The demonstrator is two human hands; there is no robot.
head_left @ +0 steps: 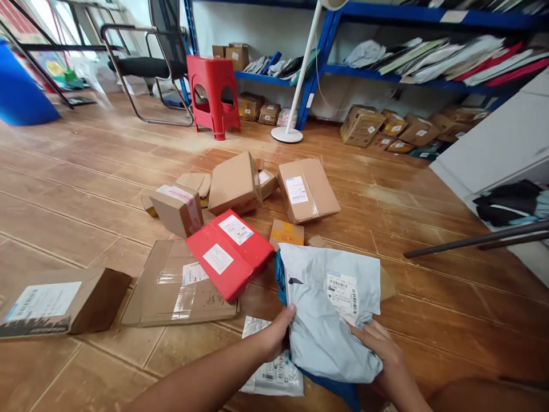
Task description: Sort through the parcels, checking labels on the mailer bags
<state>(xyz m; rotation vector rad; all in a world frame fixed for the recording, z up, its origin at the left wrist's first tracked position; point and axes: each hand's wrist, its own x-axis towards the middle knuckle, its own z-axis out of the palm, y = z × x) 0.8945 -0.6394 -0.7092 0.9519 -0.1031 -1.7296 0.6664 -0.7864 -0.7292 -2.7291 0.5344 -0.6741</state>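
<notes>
Held low over the wooden floor (86,189), in front of the parcel pile: grey poly mailer (330,320), barcode label up. Left hand (278,335) clamped on its left edge, thumb over the top; right hand (380,349) pressed against its lower right corner, fingers partly hidden beneath. Contents sealed, not visible. Mostly hidden under the mailer: blue item (338,389), kind not determinable. Partly covered by the forearm: clear-wrapped packet (274,375). Just beside to the left: red box (229,254), closed, resting tilted on a flattened carton (171,289). Label text unreadable.
</notes>
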